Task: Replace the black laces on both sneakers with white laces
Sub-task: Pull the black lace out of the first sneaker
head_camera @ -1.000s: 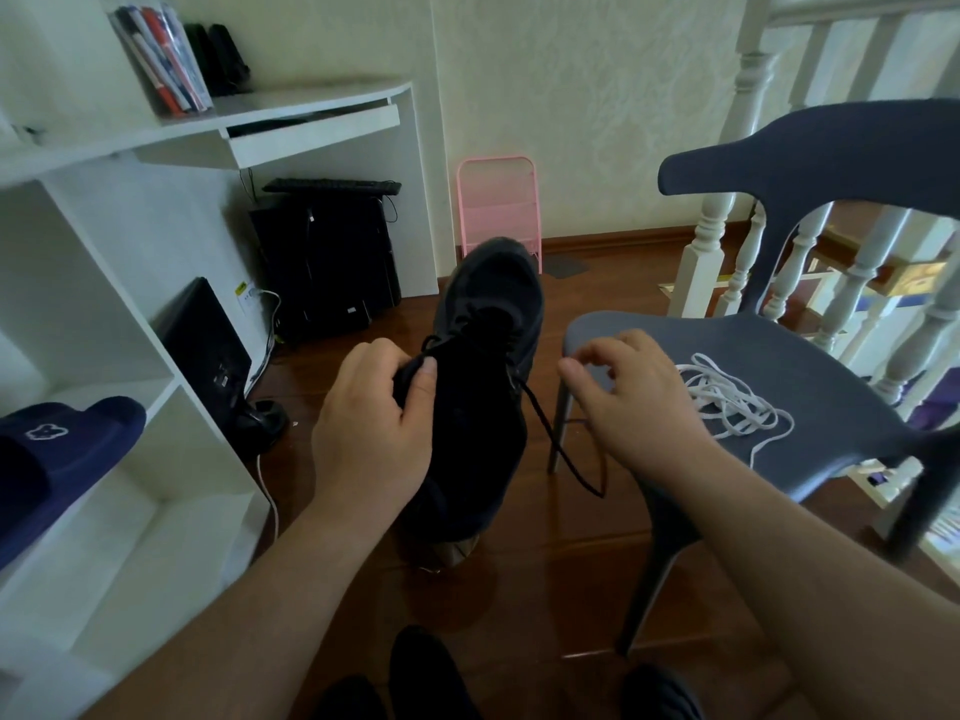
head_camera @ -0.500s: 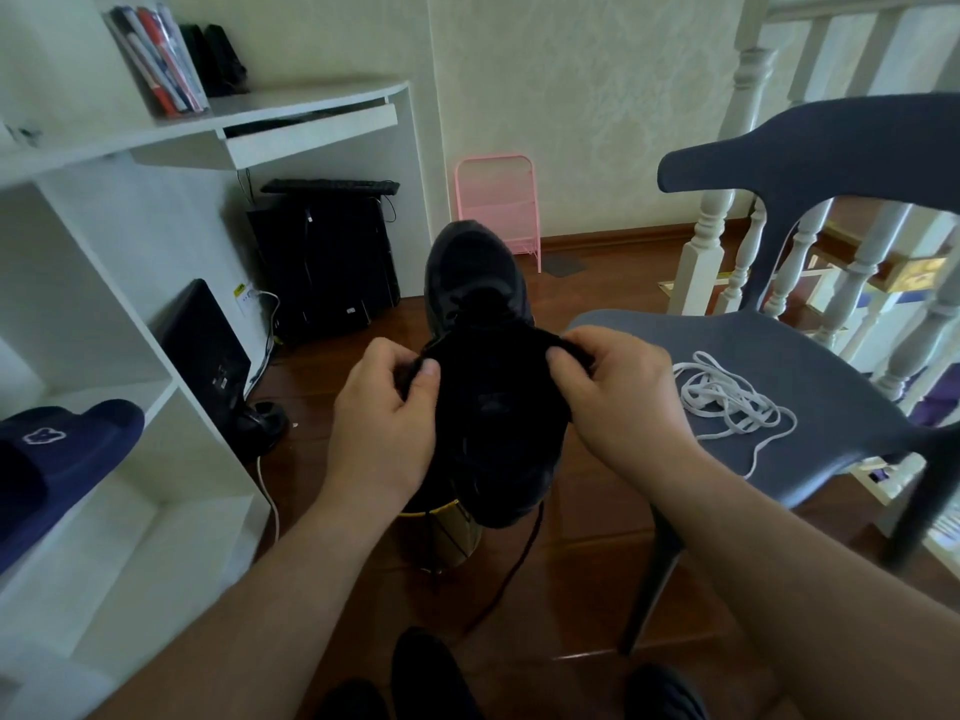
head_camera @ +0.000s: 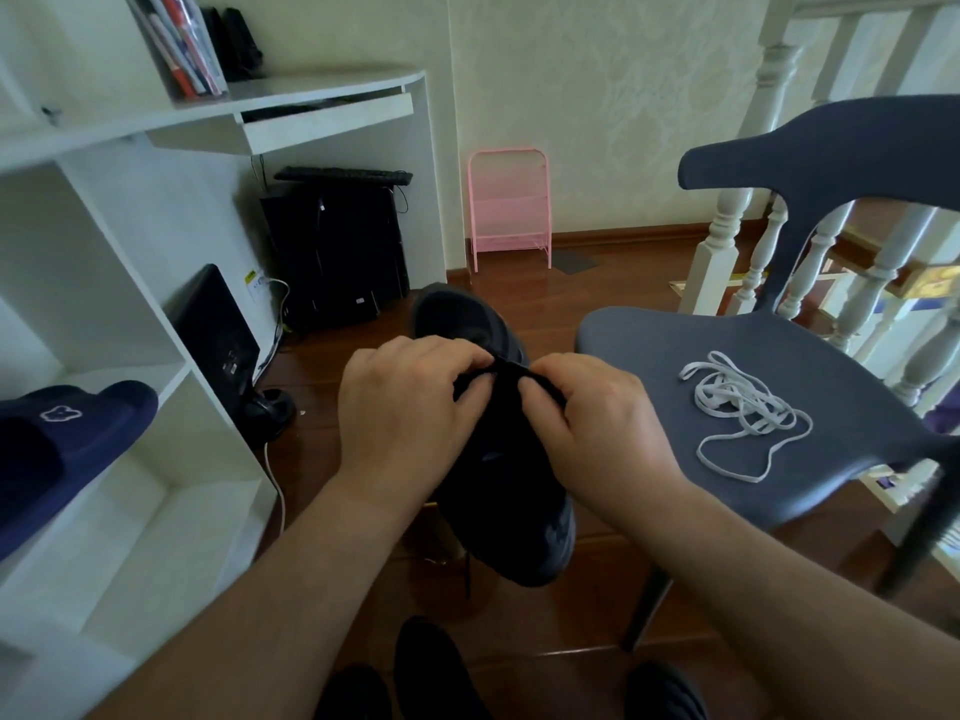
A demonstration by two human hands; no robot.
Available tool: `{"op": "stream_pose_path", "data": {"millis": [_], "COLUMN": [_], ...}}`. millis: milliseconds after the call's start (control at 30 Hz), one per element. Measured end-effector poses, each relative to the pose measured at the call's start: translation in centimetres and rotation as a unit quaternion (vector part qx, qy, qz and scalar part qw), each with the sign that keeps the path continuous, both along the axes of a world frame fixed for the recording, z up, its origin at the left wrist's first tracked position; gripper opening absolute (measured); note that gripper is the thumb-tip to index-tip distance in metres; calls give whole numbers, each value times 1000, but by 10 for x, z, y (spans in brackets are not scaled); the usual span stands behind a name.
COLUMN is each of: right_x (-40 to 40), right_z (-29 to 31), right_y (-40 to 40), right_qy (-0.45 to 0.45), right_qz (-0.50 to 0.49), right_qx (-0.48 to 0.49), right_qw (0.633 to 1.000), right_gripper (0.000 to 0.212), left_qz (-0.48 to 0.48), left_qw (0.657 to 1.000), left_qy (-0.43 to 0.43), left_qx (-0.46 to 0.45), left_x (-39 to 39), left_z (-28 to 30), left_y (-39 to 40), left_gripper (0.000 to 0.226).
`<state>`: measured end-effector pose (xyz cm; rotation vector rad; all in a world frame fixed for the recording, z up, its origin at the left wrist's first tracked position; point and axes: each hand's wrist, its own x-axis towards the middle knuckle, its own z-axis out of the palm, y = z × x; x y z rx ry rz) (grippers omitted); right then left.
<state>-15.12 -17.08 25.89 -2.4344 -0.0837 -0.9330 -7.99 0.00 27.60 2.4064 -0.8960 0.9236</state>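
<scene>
holding the black sneaker (head_camera: 498,475) in the air above the wooden floor (head_camera: 587,605), both hands meet at its top part. the left hand (head_camera: 410,413) has its fingers curled and pinches the dark material near the lacing area, and the right hand (head_camera: 592,423) pinches the same place from the other side, fingertips almost touching. the white laces (head_camera: 737,407) lie in a loose pile on the seat of the grey chair (head_camera: 649,345), just beside the right hand.
</scene>
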Motion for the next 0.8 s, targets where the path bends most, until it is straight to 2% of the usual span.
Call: {"op": "stream_pose_path", "data": {"millis": [100,167,200,233,300,333,367,400,433,467,533,567,600,667,800], "right_x": [1,3,5,6,7,6,4,2,1,0,0,1,1,0,-1], "right_z": [0,-1,-1,-1,2,4,6,7,7,6,4,3,2,1,0], "right_y": [-5,-12,-18,-24,-34,-36,-36,-33,-30,-27,-23,-21,-19,-13,-7], "right_qy": [-1,4,7,10,4,-14,-38,-62,-82,-93,-97,-95,-92,-94,-97], "right_qz": [-5,-18,-30,-43,-58,-58,-55,-51,-49,-50,-57,-61,-62,-58,-49], "right_qx": [-2,-7,-2,9,30,27,16,0,-18,-34,-58,-65,-71,-80,-81], "right_qw": [1000,1000,1000,999,998,998,998,997,995,994,992,991,991,991,991], "right_gripper": [26,26,26,25,22,20,17,16,17,19,24,25,26,26,27], "left_qz": [-42,-63,-60,-58,-88,-122,-157,-183,-196,-191,-138,-100,-66,-23,-3], "left_qw": [999,989,970,935,824,780,763,775,804,847,943,977,993,999,1000], "left_qy": [-3,67,124,190,306,346,367,369,352,311,173,93,36,11,-15], "left_qx": [-12,-115,-199,-295,-468,-507,-508,-479,-438,-387,-249,-165,-96,-27,-14], "left_x": [-1,-2,-1,1,5,7,7,7,5,4,1,-1,-4,-8,-6], "left_z": [-1,-2,-1,2,11,13,15,15,14,12,8,7,5,1,-3], "left_y": [2,3,4,5,11,14,15,17,18,18,15,10,5,-4,-8], "left_gripper": [13,7,8,13,25,30,32,30,27,27,29,30,31,31,26]}}
